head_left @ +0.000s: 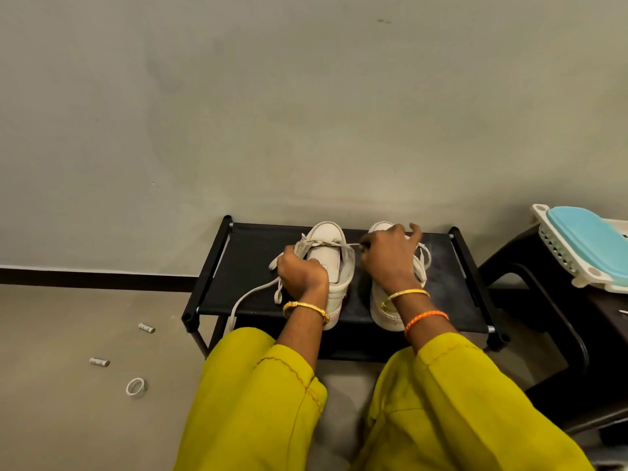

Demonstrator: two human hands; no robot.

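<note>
The lace (343, 245) runs taut across the top of the shoe (326, 258), which stands toe to the wall on the black rack (251, 266), left of the second shoe (382, 311). Our right hand (387, 258) pinches the lace's right end between thumb and forefinger, the other fingers lifted and spread above the second shoe. Our left hand (302, 275) is closed in a fist against the shoe's left side with lace bunched in it; we cannot see its fingertips. A loose tail (248, 297) trails from that fist over the rack's front edge.

We judge this a tightening pull, and the risks follow from it. Pull harder with the right than the left holds, and the shoe may slide or tip on the rack's cloth. The hanging tail could snag on the rack's frame, or slip back through its eyelet. Our right wrist lies over the second shoe and could nudge it.

On the floor to the left lie two small cylinders (146, 328) and a tape roll (136, 387); a stool (523, 270) with a basket (557, 248) stands to the right
</note>
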